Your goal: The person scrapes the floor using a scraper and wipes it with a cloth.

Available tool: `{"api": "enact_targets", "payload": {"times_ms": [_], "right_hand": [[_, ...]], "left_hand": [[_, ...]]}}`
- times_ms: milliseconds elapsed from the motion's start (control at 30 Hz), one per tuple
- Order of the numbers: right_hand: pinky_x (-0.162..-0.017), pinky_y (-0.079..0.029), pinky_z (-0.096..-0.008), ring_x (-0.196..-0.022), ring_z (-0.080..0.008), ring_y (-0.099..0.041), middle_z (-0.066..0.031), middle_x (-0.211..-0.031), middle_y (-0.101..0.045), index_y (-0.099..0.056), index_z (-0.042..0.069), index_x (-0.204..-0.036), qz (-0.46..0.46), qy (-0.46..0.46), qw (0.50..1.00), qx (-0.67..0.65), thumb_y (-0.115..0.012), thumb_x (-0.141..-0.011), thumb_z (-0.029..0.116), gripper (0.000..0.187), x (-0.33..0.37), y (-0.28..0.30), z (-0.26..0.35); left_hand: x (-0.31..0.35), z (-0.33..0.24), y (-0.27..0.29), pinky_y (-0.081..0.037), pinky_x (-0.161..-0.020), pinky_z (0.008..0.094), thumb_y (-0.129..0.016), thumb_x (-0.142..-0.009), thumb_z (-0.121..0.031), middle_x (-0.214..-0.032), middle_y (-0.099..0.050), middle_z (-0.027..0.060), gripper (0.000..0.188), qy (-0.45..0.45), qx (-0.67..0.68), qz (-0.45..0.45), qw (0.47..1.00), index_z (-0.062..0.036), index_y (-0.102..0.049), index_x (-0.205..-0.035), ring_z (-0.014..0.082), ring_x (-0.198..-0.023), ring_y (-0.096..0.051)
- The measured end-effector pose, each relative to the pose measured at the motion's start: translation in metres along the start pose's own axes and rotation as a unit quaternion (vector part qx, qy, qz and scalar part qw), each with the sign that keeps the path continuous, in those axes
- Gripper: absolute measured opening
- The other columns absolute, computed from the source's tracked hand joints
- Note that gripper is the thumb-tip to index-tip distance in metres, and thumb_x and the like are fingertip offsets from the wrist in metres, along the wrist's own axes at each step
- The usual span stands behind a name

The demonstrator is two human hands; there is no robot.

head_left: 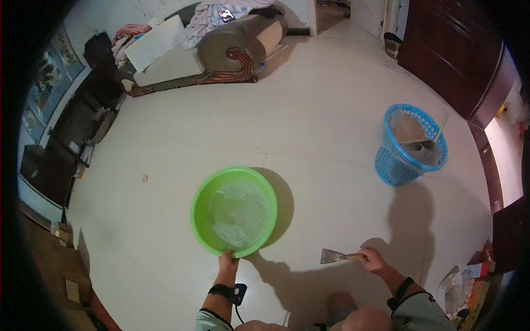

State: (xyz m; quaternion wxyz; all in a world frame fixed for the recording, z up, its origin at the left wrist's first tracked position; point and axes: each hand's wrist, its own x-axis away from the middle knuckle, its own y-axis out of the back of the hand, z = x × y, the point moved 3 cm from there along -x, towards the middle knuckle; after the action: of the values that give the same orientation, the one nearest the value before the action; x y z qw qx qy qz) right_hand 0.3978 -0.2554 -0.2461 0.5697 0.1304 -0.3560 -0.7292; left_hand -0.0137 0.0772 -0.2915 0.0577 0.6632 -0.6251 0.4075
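Far left and ahead of our left hand (228, 261) we have a dark cabinet (69, 127) along the wall. Nearer to those fingers, but well apart from them, a small tan ring (145, 179) lies on the pale floor (314, 138). Straight ahead, at the far end, a sofa (174, 71) with carved wood trim; a pile of cloth (207, 22) on it, a phone (226, 15) on top of the cloth. Our left fingers are closed on the near rim of the green basin (202, 220), pinching its edge; the basin sits directly ahead of them, roughly upright, foamy water (243, 204) inside. Can't tell if its base touches the floor. Black band and small device (239, 294) on the forearm behind those fingers. Right of the basin, apart from it: scraper (341, 256), flat blade pointing left, handle running back into our right hand (374, 259). Right fingers are curled around the handle, none spread; exact thumb position we can't make out. Ahead and right of them, out of contact, a blue basket (393, 165) with brown and grey stuff in it. Farther ahead and right, a dark red door (450, 49). Right of the right fingers and nearer to us, mixed clutter (469, 289) on the floor.
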Motion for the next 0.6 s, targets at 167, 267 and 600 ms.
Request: {"api": "enact_targets", "payload": {"times_ms": [167,267,600], "right_hand": [[-0.067,-0.044,-0.0266,-0.069,-0.0168,-0.054,-0.0075,-0.079,-0.057,-0.057,0.002,-0.091,-0.049,-0.120,0.971,-0.203,-0.051,-0.081,0.005,0.012,-0.022,0.040,-0.003],[-0.078,-0.045,-0.0322,-0.085,-0.0188,-0.054,-0.0091,-0.093,-0.055,-0.052,0.000,-0.099,-0.071,-0.127,0.878,-0.455,-0.057,-0.080,0.014,0.024,-0.064,0.081,-0.023],[-0.102,-0.027,-0.0447,-0.118,-0.0357,-0.034,-0.0245,-0.126,-0.032,-0.021,0.005,-0.128,-0.158,0.132,0.748,-0.631,-0.038,-0.090,0.036,0.052,-0.073,0.211,-0.081]], "left_hand": [[0.020,0.012,-0.008,-0.050,-0.071,0.0439,-0.049,-0.071,0.004,-0.098,-0.048,0.0107,0.039,0.012,-0.032,-0.017,0.999,-0.0032,-0.042,-0.109,0.0298,-0.087,-0.053],[0.012,0.008,0.025,-0.050,-0.073,0.0445,-0.049,-0.070,0.005,-0.101,-0.048,0.0123,0.041,-0.139,-0.365,0.146,0.909,-0.0021,-0.042,-0.109,0.0311,-0.090,-0.053],[0.045,0.073,-0.096,-0.051,-0.066,0.0396,-0.051,-0.071,0.005,-0.094,-0.053,0.0133,0.031,0.059,-0.125,0.067,0.988,0.0007,-0.047,-0.101,0.0281,-0.081,-0.056]]}}
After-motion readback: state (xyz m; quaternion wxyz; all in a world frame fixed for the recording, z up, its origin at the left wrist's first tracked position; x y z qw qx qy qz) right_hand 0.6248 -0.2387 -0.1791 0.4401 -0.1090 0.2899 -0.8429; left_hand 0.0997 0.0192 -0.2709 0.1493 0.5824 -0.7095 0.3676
